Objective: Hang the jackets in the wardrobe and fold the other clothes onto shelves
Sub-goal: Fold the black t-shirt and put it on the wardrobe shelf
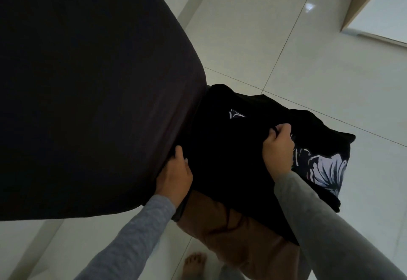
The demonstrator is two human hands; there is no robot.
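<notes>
Folds of a black garment [220, 147] with a pale flower print hang in front of the person, just beside the corner of the bed [88, 81] and above the tiled floor [308, 70]. The left grip [176, 169] is curled round the garment's left edge, against the bed's dark sheet. The right grip [278, 147] pinches a fold near its upper right. Brown cloth [231, 231] shows beneath; a bare foot [195, 262] stands on the floor.
</notes>
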